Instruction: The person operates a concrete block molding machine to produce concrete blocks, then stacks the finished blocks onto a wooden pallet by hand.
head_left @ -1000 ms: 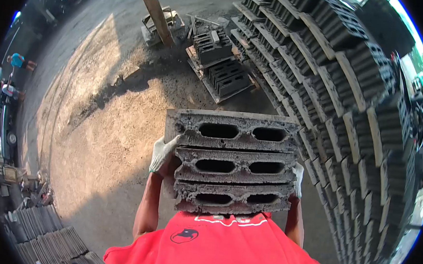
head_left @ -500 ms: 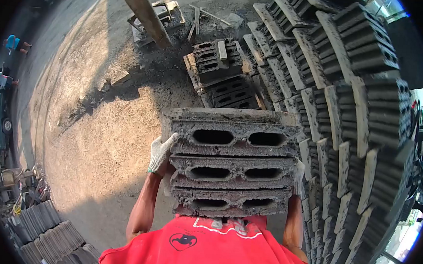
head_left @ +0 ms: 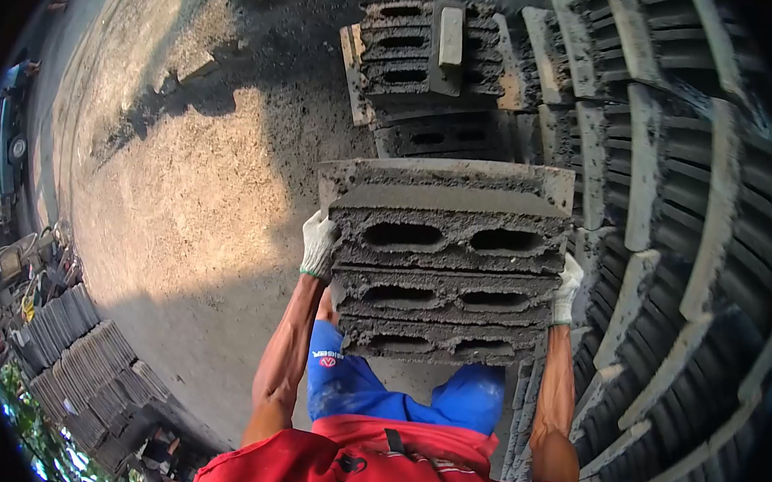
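In front of my body is a board [head_left: 448, 167] carrying three dark, wet-looking hollow concrete blocks [head_left: 457, 261], set side by side with their oval holes facing me. My left hand [head_left: 318, 246], in a white knit glove, is closed on the board's left side. On the right side my right hand [head_left: 569, 287], gloved too, grips the same board. The fingers of both hands are partly hidden beneath or behind the load. Just beyond it stands a stack of similar blocks [head_left: 397, 54] with a small pale bar [head_left: 451, 37] on top.
To my right rises a tall rack-like stack of boards and dark blocks [head_left: 647, 169], close to my right arm. Sunlit dirt floor [head_left: 194, 203] spreads on the left. Stacked grey slabs [head_left: 101, 352] stand at lower left. My legs in blue shorts [head_left: 403, 392] show below the load.
The loaded board now sits farther from my chest, with my legs showing beneath it. My right hand has come into clearer view, and the block stack ahead appears nearer.
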`<state>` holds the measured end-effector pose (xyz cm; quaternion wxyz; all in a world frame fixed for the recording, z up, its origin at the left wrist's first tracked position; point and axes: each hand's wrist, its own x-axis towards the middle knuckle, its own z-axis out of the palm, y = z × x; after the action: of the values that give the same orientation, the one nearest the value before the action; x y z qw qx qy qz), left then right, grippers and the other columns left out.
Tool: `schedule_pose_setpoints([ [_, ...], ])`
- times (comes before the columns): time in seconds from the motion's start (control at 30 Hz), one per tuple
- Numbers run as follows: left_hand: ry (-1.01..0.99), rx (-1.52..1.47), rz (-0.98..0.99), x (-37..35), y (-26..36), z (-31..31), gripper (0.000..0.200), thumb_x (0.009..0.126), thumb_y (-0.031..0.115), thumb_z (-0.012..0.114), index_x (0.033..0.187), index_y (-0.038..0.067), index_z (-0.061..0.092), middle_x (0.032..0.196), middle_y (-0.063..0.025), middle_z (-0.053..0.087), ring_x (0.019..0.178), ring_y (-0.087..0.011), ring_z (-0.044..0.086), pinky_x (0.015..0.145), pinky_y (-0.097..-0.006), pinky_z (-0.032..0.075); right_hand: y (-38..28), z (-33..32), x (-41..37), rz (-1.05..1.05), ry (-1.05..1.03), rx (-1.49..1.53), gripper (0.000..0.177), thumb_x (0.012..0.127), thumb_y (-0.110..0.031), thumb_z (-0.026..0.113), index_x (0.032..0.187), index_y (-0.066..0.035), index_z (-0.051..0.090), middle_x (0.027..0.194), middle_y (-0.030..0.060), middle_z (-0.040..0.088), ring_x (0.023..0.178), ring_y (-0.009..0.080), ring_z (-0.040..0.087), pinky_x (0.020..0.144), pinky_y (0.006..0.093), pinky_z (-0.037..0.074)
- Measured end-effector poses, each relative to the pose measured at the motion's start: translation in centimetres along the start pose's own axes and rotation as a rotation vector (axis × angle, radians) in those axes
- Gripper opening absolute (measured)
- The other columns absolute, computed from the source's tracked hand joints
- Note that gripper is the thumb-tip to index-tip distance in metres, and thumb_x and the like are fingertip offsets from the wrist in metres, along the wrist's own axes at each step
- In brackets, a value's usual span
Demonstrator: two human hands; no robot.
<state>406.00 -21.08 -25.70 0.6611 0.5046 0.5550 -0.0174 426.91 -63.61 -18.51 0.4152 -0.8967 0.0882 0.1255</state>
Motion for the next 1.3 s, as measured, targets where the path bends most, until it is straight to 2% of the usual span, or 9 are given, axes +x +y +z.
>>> schedule_pose_setpoints([
  [0.3,0.050,-0.052,0.081,16.1,-14.3,4.4,0.014,0.079,0.003,0.050,0.066,0.006,0.052,0.059,0.0057,0.042,0.052,-0.0049,0.037,0.047,-0.0250,0.031,7.0,8.7,10.9,-0.048,-0.139,-0.020,0.030,0.091,-0.022,0.062,0.082,0.007,0.065,0.059,0.0084,0.045,0.056,0.0128,0.038,0.056,0.0329,0.038],
  [0.37,0.048,-0.159,0.000,18.6,-15.8,5.2,0.018,0.081,0.006,0.053,0.063,0.007,0.051,0.058,0.0060,0.043,0.054,-0.0046,0.038,0.048,-0.0249,0.031,10.5,10.2,13.3,-0.215,-0.171,-0.048,0.030,0.091,-0.023,0.061,0.093,0.006,0.068,0.064,0.0154,0.057,0.059,0.0131,0.051,0.060,0.0342,0.043],
  [0.4,0.051,-0.212,-0.040,19.8,-16.6,5.7,0.020,0.081,0.007,0.055,0.062,0.008,0.051,0.058,0.0061,0.043,0.055,-0.0045,0.039,0.049,-0.0248,0.032,10.6,10.6,14.2,-0.029,-0.226,-0.021,0.031,0.090,-0.024,0.061,0.099,0.005,0.069,0.074,0.0187,0.065,0.066,0.0172,0.060,0.065,0.0344,0.046],
  [0.73,0.010,-0.232,-0.007,25.1,-17.0,8.2,0.025,0.092,0.011,0.055,0.067,0.011,0.052,0.066,0.0079,0.049,0.058,-0.0032,0.044,0.052,-0.0236,0.036,15.2,17.0,20.4,-0.037,-0.162,-0.186,0.039,0.085,-0.032,0.067,0.093,0.005,0.069,0.077,0.0185,0.067,0.067,0.0287,0.057,0.068,0.0379,0.045],
  [0.8,0.009,-0.209,0.006,26.0,-17.2,8.3,0.024,0.090,0.009,0.054,0.067,0.011,0.052,0.065,0.0077,0.048,0.057,-0.0037,0.044,0.051,-0.0242,0.036,18.2,17.7,21.4,-0.270,-0.122,-0.177,0.039,0.087,-0.031,0.066,0.096,0.006,0.068,0.076,0.0164,0.066,0.066,0.0241,0.055,0.068,0.0363,0.044],
  [1.0,-0.008,-0.253,0.001,29.4,-18.0,8.9,0.013,0.084,0.004,0.050,0.071,0.004,0.054,0.063,0.0015,0.047,0.057,-0.0090,0.045,0.050,-0.0277,0.036,15.7,19.0,23.4,0.077,-0.264,0.001,0.043,0.090,-0.038,0.062,0.102,0.003,0.067,0.087,0.0160,0.069,0.075,0.0201,0.059,0.074,0.0347,0.047],
  [1.07,0.051,0.260,0.019,25.8,-16.4,8.1,0.018,0.088,0.014,0.053,0.079,0.000,0.059,0.065,-0.0037,0.054,0.060,-0.0116,0.050,0.053,-0.0292,0.039,13.1,17.5,22.4,-0.139,-0.195,-0.579,0.053,0.089,-0.048,0.059,0.105,0.001,0.067,0.097,0.0204,0.069,0.090,0.0319,0.065,0.083,0.0394,0.048],
  [1.1,0.093,0.369,0.066,22.6,-9.9,9.2,0.032,0.089,0.028,0.058,0.087,-0.003,0.061,0.069,-0.0077,0.059,0.064,-0.0140,0.053,0.057,-0.0306,0.042,7.9,17.3,22.3,0.015,-0.164,-0.666,0.059,0.088,-0.055,0.056,0.110,-0.001,0.066,0.105,0.0224,0.067,0.103,0.0396,0.061,0.091,0.0435,0.046],
  [1.3,0.093,0.397,-0.140,13.5,-2.5,0.6,0.038,0.089,0.038,0.063,0.086,0.000,0.061,0.070,-0.0044,0.059,0.061,-0.0132,0.054,0.056,-0.0296,0.046,-17.4,19.8,19.7,-0.404,-0.118,-0.355,0.055,0.085,-0.046,0.068,0.114,0.001,0.062,0.104,0.0190,0.067,0.086,0.0304,0.067,0.078,0.0383,0.053],
])
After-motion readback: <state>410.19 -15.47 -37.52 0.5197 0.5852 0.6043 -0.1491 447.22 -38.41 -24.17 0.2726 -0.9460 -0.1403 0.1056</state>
